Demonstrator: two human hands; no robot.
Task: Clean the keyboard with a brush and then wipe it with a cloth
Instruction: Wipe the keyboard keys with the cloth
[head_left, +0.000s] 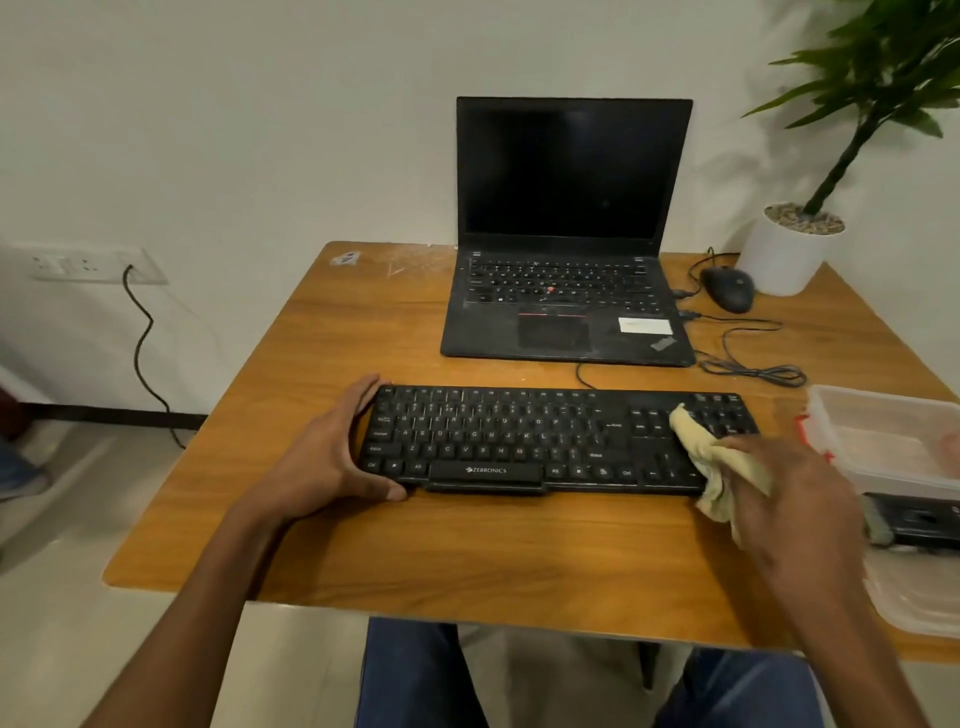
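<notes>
1. In the head view, we see the keyboard (545, 441) lying flat on the wooden bench (467, 545), its long axis running left to right and its space bar edge toward us.
2. Our left hand (332, 452) clasps the keyboard's left end: the fingers curl over the far corner and the thumb presses the near edge.
3. Our right hand (789, 499) grips a yellowish cloth (711, 457). The cloth is bunched, and one end of it reaches up onto the keys at the right part of the keyboard, near the number pad.
4. The right fingers are blurred, so we cannot tell just how they wrap the cloth. The near right corner of the keyboard is hidden under cloth and hand.
5. Beyond the keyboard stands an open laptop (566, 234) with a dark screen, well apart from our hands. A cable runs from the keyboard's far edge toward it.
6. To the right of the laptop lies a black mouse (727, 288) with its cord coiled on the bench, and beside it a white pot (784, 260) holds a green plant, cut off by the top edge.
7. At the right edge sits a clear plastic box (883, 441), partly cut off. Just below it lies a dark object (914, 519) that we cannot make out.
8. On the left wall, a socket panel (88, 265) has a black cord hanging to the floor.
</notes>
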